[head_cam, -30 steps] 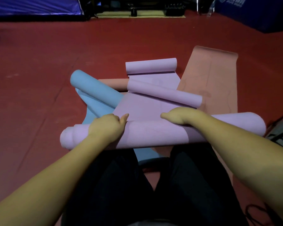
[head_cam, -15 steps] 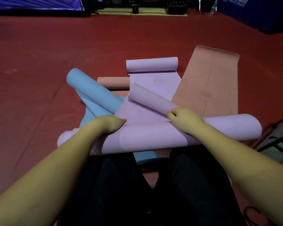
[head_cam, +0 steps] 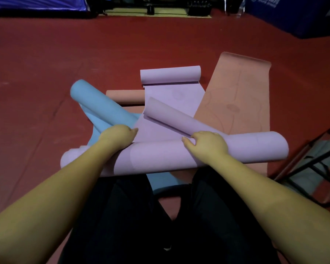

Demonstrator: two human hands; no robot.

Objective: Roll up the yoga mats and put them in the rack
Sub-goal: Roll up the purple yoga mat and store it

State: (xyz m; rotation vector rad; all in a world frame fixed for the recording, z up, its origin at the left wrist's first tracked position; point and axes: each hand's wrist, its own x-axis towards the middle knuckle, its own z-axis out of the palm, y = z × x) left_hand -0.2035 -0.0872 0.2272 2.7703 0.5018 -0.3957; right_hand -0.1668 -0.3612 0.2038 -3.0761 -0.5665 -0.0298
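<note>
Here the purple roll (head_cam: 160, 157) lies left-to-right (far end unrolled), left hand (head_cam: 117, 136) and right hand (head_cam: 208, 143) gripping it.

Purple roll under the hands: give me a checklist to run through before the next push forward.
1. Left hand on the purple roll: ok, fingers curled over its far side.
2. Right hand on the roll: ok, gripping the top.
3. Roll ends even: not ok, the left end looks narrower and stepped.
4. Path ahead: not ok, a curled purple flap lies across the flat sheet.
5. Blue mat clear of the roll: cannot tell, it sits right by the left hand.
6. Rack within view: ok, at right.
</note>
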